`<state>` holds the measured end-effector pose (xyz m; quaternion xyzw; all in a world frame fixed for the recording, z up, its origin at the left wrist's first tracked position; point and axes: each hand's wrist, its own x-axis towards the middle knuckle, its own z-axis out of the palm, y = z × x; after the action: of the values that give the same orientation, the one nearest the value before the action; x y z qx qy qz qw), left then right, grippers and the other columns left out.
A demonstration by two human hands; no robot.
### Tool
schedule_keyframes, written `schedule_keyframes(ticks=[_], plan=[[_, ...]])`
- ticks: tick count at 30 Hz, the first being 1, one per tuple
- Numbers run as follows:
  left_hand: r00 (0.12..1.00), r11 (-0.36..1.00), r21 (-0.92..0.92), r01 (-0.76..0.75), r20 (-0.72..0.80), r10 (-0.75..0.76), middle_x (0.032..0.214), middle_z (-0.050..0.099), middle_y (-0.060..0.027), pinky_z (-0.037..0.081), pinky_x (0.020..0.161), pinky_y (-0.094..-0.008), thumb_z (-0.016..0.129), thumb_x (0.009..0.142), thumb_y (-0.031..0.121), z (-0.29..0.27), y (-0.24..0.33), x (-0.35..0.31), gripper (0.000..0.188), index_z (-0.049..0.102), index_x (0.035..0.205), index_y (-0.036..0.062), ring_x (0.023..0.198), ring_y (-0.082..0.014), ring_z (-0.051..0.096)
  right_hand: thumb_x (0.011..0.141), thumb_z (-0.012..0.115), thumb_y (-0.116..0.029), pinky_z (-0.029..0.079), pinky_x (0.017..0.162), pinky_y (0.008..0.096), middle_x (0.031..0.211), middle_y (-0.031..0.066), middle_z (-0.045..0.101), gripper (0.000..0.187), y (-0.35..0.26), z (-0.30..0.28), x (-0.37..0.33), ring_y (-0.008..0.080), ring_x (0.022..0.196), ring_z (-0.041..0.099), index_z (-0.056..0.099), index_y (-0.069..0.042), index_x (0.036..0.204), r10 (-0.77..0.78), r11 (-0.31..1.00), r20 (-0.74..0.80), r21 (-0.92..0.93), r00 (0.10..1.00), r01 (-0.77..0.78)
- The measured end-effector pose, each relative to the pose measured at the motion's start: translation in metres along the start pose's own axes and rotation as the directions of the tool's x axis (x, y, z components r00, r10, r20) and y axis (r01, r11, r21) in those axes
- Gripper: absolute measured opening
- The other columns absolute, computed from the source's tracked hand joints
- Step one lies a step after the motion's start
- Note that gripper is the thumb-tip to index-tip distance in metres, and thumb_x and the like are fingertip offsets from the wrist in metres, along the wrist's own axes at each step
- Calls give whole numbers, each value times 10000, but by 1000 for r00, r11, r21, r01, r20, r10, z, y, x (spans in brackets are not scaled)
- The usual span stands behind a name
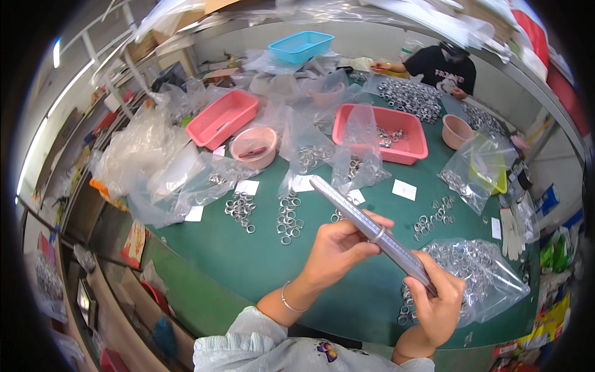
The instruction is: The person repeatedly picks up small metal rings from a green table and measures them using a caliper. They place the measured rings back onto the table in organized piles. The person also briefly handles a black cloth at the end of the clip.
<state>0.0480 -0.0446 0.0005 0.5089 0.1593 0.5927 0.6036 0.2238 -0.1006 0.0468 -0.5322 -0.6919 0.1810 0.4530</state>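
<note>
A tapered metal ring mandrel (pixel 343 206) slants across the view, its thin end up and to the left. My right hand (pixel 441 304) is closed around the thick end. With my left hand (pixel 334 253) I pinch a silver ring (pixel 379 235) that sits around the mandrel about midway. Below and right of the mandrel lies a clear plastic bag (pixel 505 286) full of similar rings, with some loose beside it. Beyond my hands are small groups of rings (pixel 240 209) (pixel 288 218) (pixel 434 218) on the green table (pixel 248 266), near white paper slips (pixel 404 190).
Behind the rings stand a pink tray (pixel 412 150) holding rings, another pink tray (pixel 223 118), a pink bowl (pixel 254 160) and a blue tray (pixel 301 47). Clear bags (pixel 149 149) heap at the left. Across the table, a person (pixel 443 71) sits by a large ring pile (pixel 409 99).
</note>
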Motion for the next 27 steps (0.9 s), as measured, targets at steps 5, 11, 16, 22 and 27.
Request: schedule_keyframes(ticks=[5, 11, 16, 22, 27], plan=[[958, 930, -325, -174, -276, 82, 1030, 517, -98, 430, 845, -296, 565, 874, 97, -10, -19, 2, 268, 513, 1083, -62, 918, -160, 508, 673, 733, -140, 347, 407, 284, 551, 96, 542, 281, 3, 2, -3, 193, 405, 489, 645, -55, 927, 29, 981, 84, -196, 996, -12], [802, 981, -113, -157, -594, 60, 943, 533, -71, 441, 783, -242, 580, 865, 83, -109, -17, -46, 310, 488, 1119, -69, 806, -120, 503, 724, 672, -74, 343, 411, 259, 532, 95, 534, 197, -3, -20, -14, 143, 400, 473, 636, -22, 910, 14, 983, 272, -180, 962, 36], [823, 466, 716, 520, -566, -49, 887, 614, -89, 462, 686, -274, 668, 734, 13, -98, -49, -108, 255, 626, 985, 20, 724, -171, 573, 701, 707, -211, 321, 405, 322, 504, 74, 529, 228, 10, -24, -16, 231, 394, 479, 648, -82, 879, -57, 921, 346, -344, 937, 183], [893, 311, 845, 435, -449, -27, 909, 607, -140, 466, 707, -338, 667, 716, -1, -103, -45, -118, 262, 620, 974, 5, 767, -273, 575, 696, 687, -342, 319, 416, 353, 527, 54, 555, 289, 19, -22, -19, 255, 448, 510, 648, -120, 878, -7, 881, 393, -433, 919, 192], [965, 382, 887, 260, -252, -73, 906, 600, -166, 469, 734, -354, 672, 707, -2, -91, -86, -74, 263, 613, 964, -6, 805, -310, 582, 692, 680, -353, 346, 424, 358, 531, 31, 547, 298, 13, -22, -26, 235, 470, 540, 645, -148, 905, -46, 877, 453, -408, 890, 253]])
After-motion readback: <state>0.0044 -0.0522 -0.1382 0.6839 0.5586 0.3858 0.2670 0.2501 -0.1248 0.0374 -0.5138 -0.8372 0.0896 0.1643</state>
